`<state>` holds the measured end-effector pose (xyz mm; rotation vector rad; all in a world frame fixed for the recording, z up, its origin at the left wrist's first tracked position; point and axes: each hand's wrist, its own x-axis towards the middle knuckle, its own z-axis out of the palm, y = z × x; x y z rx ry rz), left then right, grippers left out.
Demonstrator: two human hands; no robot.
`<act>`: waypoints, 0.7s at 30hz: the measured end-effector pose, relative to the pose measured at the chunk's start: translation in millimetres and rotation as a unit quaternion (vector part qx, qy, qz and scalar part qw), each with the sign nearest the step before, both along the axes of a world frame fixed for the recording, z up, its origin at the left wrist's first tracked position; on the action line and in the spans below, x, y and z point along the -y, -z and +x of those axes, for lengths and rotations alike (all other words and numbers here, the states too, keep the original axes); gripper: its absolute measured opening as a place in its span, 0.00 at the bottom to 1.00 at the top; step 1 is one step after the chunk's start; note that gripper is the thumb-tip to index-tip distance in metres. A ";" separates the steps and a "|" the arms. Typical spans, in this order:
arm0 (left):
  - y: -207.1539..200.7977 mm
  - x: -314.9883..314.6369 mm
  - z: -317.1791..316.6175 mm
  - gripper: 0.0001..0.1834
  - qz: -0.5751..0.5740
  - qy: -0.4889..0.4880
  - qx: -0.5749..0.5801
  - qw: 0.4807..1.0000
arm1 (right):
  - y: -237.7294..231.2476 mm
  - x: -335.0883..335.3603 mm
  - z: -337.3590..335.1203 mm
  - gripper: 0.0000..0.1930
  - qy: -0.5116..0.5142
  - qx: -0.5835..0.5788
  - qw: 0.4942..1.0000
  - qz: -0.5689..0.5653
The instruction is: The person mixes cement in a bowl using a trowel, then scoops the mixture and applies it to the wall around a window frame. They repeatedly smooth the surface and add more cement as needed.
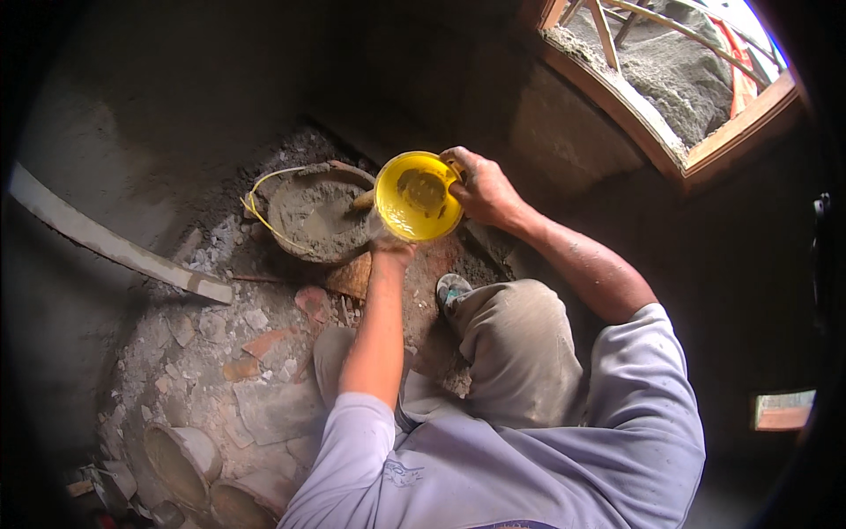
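In front of me a yellow plastic dipper (408, 219) is tilted so that its inside shows. Grey residue and a little shiny water lie in it. My right hand (487, 189) grips it by the handle on its right side. Below the dipper's lower rim is my left hand (393, 250), close against it; its fingers are hidden and blurred. Just left of the dipper stands a bucket (304, 250) with a yellow handle, holding wet grey mortar (317, 213) with a watery pool. Between bucket and dipper a short wooden handle (363, 201) sticks out.
Broken bricks and rubble (256, 344) cover the floor to the left. Two dirty buckets (204, 450) lie tipped at lower left. A long pale strip (115, 238) slants in from the left. At upper right, a wooden window frame (608, 110) opens onto a sand heap (679, 79).
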<state>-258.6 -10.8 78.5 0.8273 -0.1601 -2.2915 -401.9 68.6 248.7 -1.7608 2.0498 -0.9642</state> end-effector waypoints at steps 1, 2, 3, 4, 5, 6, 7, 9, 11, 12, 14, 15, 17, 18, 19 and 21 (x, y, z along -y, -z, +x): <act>-0.7 2.7 -8.6 0.23 -0.060 0.011 -0.073 0.995 | 5.1 3.3 0.4 0.21 0.001 0.008 1.000 0.001; 10.4 13.1 -5.5 0.24 -0.137 0.018 -0.045 0.989 | -0.3 8.7 10.3 0.20 0.053 0.111 0.989 0.076; 25.6 24.2 -10.3 0.25 -0.216 0.033 -0.022 0.976 | 2.1 8.8 6.2 0.21 0.072 0.138 0.985 0.075; 39.8 34.8 -16.9 0.26 -0.292 0.050 0.000 0.955 | 13.4 6.8 -4.7 0.21 0.092 0.165 0.979 0.074; 33.9 34.8 -29.1 0.26 -0.251 0.034 0.043 0.966 | 31.5 -1.2 -24.5 0.21 0.124 0.187 0.971 0.076; 24.9 35.5 -37.7 0.26 -0.210 0.016 0.086 0.974 | 53.7 -12.0 -43.3 0.22 0.131 0.198 0.970 0.056; 7.9 30.0 -32.4 0.25 -0.047 -0.045 0.162 0.985 | 57.3 -24.9 -46.6 0.21 0.162 0.248 0.952 0.078; 12.0 28.3 -7.2 0.23 -0.123 0.008 0.301 0.946 | 53.7 -45.0 -35.3 0.20 0.202 0.350 0.907 0.123; 7.6 18.4 6.6 0.24 -0.240 0.121 0.351 0.897 | 79.1 -62.7 -48.9 0.21 0.239 0.346 0.898 0.128; 0.5 12.3 6.6 0.23 -0.201 0.107 0.319 0.920 | 83.4 -69.0 -54.9 0.20 0.246 0.340 0.897 0.138; 7.9 10.9 10.6 0.18 -0.154 0.104 0.239 0.953 | 90.5 -73.5 -60.3 0.20 0.261 0.317 0.901 0.138; 15.4 13.5 12.8 0.15 -0.133 0.100 0.197 0.966 | 87.5 -71.6 -59.8 0.20 0.267 0.304 0.904 0.136; 26.6 15.8 7.2 0.18 -0.097 0.111 0.281 0.948 | 82.7 -64.5 -59.0 0.20 0.234 0.254 0.931 0.120; 23.1 14.7 -1.8 0.19 -0.097 0.129 0.328 0.931 | 79.1 -59.0 -58.1 0.20 0.219 0.223 0.943 0.112; 19.4 13.8 -10.9 0.21 -0.097 0.148 0.375 0.910 | 76.1 -53.0 -56.3 0.20 0.204 0.192 0.954 0.104; 33.8 22.7 -23.0 0.24 -0.109 0.124 0.337 0.927 | 62.8 -31.9 -39.9 0.21 0.144 0.082 0.985 0.039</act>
